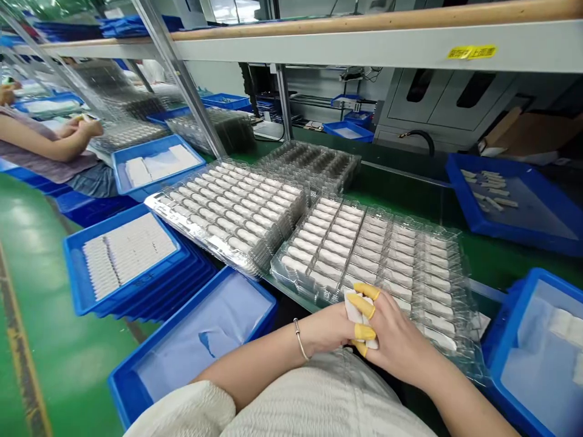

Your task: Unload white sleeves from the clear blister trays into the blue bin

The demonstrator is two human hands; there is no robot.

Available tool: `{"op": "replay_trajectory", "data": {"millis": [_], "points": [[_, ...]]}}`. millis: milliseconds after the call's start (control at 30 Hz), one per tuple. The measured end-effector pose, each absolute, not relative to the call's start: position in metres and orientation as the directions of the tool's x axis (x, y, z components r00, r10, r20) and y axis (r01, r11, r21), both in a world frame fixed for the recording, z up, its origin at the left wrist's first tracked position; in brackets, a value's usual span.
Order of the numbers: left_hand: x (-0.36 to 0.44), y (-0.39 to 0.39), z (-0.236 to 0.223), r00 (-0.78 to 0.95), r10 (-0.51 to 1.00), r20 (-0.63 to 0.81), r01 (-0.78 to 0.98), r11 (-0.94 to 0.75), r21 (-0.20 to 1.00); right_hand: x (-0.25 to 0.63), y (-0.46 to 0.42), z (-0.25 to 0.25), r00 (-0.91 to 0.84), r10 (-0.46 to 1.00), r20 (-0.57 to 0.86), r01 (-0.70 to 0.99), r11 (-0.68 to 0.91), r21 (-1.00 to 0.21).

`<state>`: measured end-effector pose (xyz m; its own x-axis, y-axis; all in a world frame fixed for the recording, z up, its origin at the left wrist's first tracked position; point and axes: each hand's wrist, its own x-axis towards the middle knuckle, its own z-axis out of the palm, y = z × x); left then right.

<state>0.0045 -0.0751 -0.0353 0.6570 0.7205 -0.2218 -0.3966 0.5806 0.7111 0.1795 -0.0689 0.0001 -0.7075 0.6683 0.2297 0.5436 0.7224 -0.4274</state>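
Note:
My left hand and my right hand meet at the near edge of a clear plastic tray filled with rows of small white parts. Yellow finger cots cover the fingers. Both hands are closed around a small bundle of white parts held between them. A thin bracelet sits on my left wrist. A second clear tray stack, also full of white parts, lies just to the left.
Blue bins surround me: one with a sheet at near left, one with white parts further left, another at right, one at far right. A further stack of clear trays stands behind. Another person's arms rest at far left.

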Motion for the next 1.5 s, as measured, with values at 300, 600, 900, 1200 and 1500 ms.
{"op": "replay_trajectory", "data": {"millis": [300,600,900,1200,1500], "points": [[-0.015,-0.073,-0.017,0.356,0.933,-0.06,-0.003,0.066,0.998,0.176,-0.072,0.004,-0.42,0.89,0.176,0.535,0.4,-0.744],[-0.026,-0.07,-0.008,0.547,0.837,0.009,0.072,-0.057,0.996,0.175,-0.069,0.021,-0.554,0.823,0.124,0.422,0.406,-0.811],[-0.022,-0.069,-0.014,0.437,0.895,-0.089,0.123,0.038,0.992,0.164,-0.073,0.008,-0.43,0.89,0.15,0.551,0.39,-0.738],[-0.033,-0.065,-0.006,0.799,0.591,-0.112,-0.028,0.223,0.974,0.182,-0.056,0.025,-0.687,0.715,-0.134,0.383,0.199,-0.902],[-0.025,-0.068,-0.004,0.695,0.713,-0.099,0.05,0.09,0.995,0.168,-0.068,0.031,-0.565,0.825,-0.018,0.472,0.305,-0.827]]}}
